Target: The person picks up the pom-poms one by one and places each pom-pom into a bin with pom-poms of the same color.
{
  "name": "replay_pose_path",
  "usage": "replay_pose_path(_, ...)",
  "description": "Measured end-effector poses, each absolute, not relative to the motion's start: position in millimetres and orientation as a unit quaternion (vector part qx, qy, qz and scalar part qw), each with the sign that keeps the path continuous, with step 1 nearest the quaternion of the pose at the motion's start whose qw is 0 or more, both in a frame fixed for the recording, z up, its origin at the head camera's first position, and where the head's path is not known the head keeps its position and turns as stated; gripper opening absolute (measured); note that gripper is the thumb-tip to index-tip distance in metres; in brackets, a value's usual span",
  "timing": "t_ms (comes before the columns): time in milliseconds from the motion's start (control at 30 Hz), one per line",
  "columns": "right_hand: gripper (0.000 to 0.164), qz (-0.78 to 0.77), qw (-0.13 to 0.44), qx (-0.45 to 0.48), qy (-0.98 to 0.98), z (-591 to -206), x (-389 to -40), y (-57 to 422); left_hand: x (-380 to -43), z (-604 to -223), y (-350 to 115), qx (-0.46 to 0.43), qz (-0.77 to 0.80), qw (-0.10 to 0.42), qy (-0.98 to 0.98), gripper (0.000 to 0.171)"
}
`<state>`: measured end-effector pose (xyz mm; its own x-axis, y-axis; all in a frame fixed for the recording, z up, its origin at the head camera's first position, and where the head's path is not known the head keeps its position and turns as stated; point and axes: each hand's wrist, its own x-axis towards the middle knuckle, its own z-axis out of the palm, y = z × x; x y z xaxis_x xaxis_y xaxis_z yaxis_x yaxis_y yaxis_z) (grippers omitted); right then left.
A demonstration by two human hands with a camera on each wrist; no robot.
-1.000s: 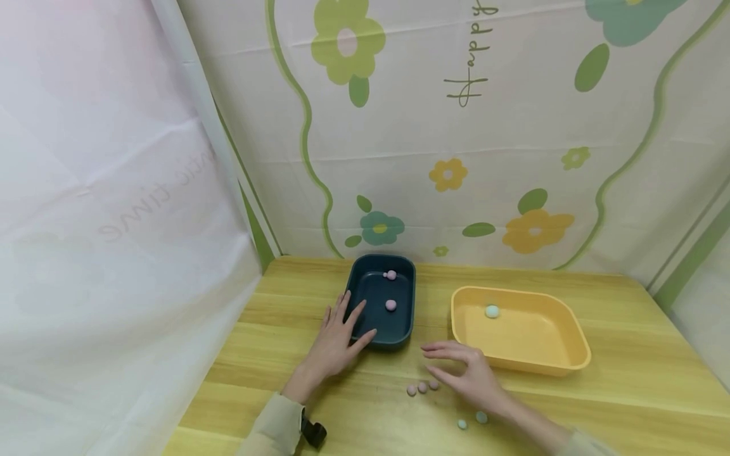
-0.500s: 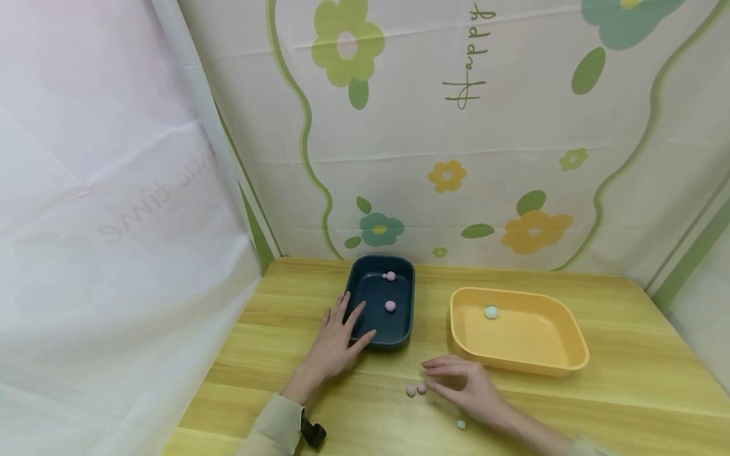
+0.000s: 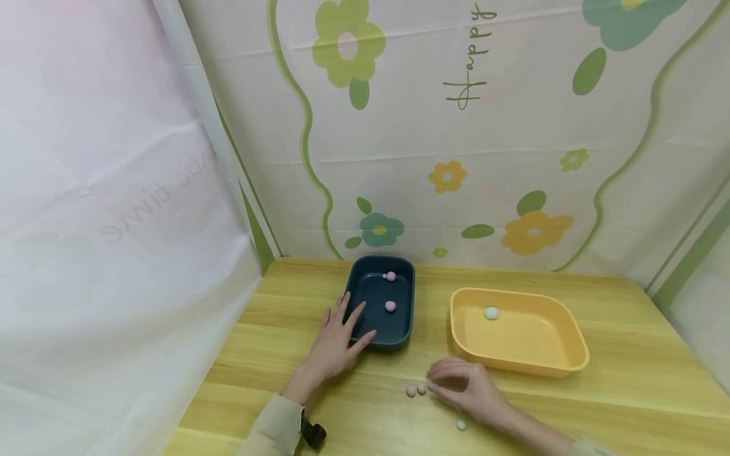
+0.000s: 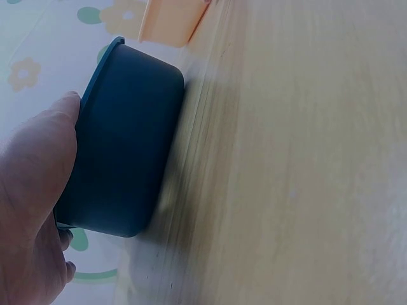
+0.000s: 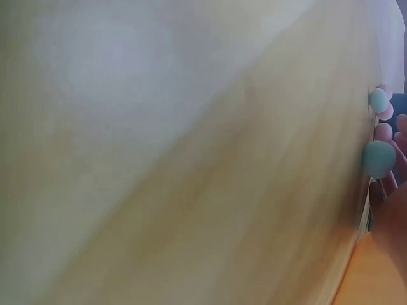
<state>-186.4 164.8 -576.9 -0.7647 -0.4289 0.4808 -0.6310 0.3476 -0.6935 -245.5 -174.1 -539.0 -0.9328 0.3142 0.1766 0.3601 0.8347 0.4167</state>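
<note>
My left hand (image 3: 332, 345) rests on the near left rim of a dark blue tray (image 3: 412, 316), fingers spread fairly straight. Inside that tray lie a pink ball (image 3: 390, 306) and a pink piece with a small knob (image 3: 390, 277). In the left wrist view the hand lies along the rim of the blue tray (image 4: 127, 140). My right hand (image 3: 476, 392) pinches a small pink ball (image 3: 431, 387) at its fingertips, low over the table. Two more pink balls (image 3: 416, 390) lie just left of it. Below the hand is a mint ball (image 3: 461, 425); the right wrist view shows two mint balls (image 5: 379, 159).
A yellow tray (image 3: 525, 366) stands at the right, behind my right hand, with a mint ball (image 3: 491, 313) in it. The wooden table (image 3: 274, 316) ends at a flower-printed cloth (image 3: 399, 126) at the back. White cloth (image 3: 114, 221) hangs at the left.
My right hand has come down and nearer to me, and its fingertips have closed in at the rightmost pink ball. It now covers one mint ball. The left hand has stayed still.
</note>
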Motion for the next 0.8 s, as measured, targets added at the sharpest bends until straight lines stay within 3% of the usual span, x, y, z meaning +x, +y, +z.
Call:
replay_pose_path(567,0.024,0.481,0.127,0.321,-0.806,-580.7,-187.9,157.6,-245.2,-539.6,-174.2,-0.173,-0.229,0.045,-0.957,0.079)
replay_pose_path(800,0.021,0.489,0.096,0.299,-0.813,-577.0,-189.5,160.2,-245.7,-539.4,-174.1,-0.171,-0.229,0.043,-0.957,0.079)
